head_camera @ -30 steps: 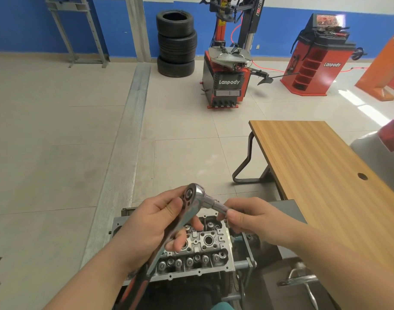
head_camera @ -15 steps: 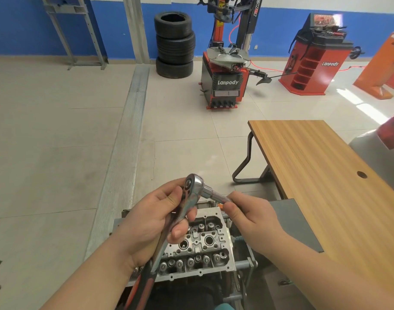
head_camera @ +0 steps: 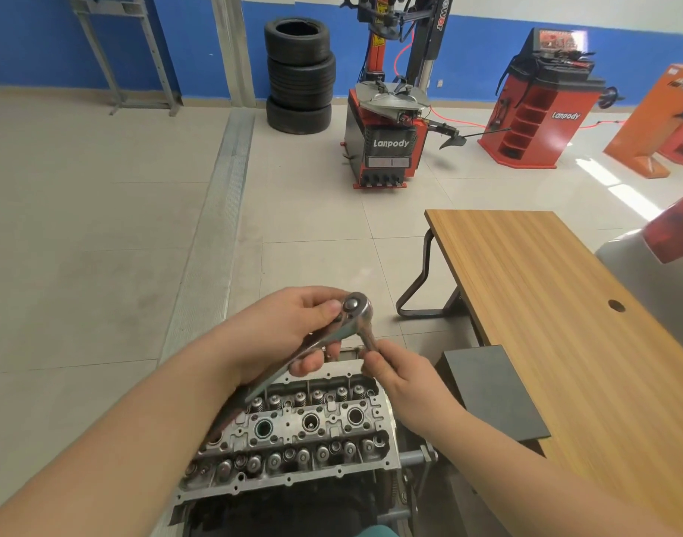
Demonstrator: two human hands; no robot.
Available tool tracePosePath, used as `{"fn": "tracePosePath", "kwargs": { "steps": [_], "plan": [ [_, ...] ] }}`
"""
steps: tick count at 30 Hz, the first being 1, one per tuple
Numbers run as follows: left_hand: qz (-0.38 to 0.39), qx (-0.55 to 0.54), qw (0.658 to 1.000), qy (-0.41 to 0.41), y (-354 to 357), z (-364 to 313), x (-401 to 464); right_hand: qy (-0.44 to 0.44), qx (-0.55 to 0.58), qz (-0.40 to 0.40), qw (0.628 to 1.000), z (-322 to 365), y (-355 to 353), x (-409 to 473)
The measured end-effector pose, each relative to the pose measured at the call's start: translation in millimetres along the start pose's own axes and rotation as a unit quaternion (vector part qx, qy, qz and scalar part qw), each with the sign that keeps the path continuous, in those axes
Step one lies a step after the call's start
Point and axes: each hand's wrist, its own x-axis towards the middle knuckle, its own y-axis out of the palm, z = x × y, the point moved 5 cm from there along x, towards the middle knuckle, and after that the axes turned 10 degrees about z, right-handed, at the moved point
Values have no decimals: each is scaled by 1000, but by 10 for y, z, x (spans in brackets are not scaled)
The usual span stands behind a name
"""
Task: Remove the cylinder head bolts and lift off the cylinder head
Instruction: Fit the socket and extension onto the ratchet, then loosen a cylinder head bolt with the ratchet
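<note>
Left hand grip wrapped around ratchet wrench just below its head, held above cylinder head. Right hand grip pinching the extension stub under the ratchet head. Cylinder head sits near centre on engine stand, valves exposed. Wooden counter right. Tyre stack far.

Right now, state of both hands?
Left hand: closed on the ratchet just below its head.
Right hand: fingers pinching the socket under the ratchet head.
</note>
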Motion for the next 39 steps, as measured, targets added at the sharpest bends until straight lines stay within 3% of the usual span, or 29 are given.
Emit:
{"fn": "tracePosePath", "kwargs": {
  "steps": [3, 6, 8, 11, 14, 18, 22, 24, 26, 29, 31, 33, 39],
  "plan": [
    [76, 187, 978, -51, -38, -94, 127, 42, -19, 60, 997, -87, 31, 16],
    [109, 228, 966, -62, 54, -28, 250, 87, -26, 86, 992, -157, 62, -18],
    [57, 172, 982, -59, 95, 90, 353, 105, 24, 42, 993, -175, 1, -53],
    [-36, -8, 998, -60, 176, 316, 499, 122, 208, -12, 970, -140, -115, -68],
    [-83, -148, 984, -49, 317, 455, 643, 124, 345, 31, 930, -12, -122, -49],
    [-86, -139, 984, -74, 439, 509, 751, 129, 380, 68, 914, 102, -146, 6],
    [7, -69, 992, -105, 411, 502, 757, 136, 310, 65, 939, 36, -317, 24],
    [34, 18, 993, -111, 291, 493, 746, 136, 270, 70, 950, -22, -381, 25],
    [3, 147, 985, -90, 129, 491, 763, 134, 208, 66, 967, -54, -422, 36],
    [-25, 329, 943, -34, 28, 525, 809, 114, 84, 53, 988, -5, -447, 104],
    [28, 332, 943, -3, 110, 608, 864, 100, 10, 60, 993, 69, -479, 165],
    [55, 264, 963, 14, 150, 681, 927, 97, -7, 71, 993, 121, -513, 228],
    [45, 202, 976, 65, 161, 725, 1071, 94, -134, 56, 985, 183, -631, 352]
  ]
}}
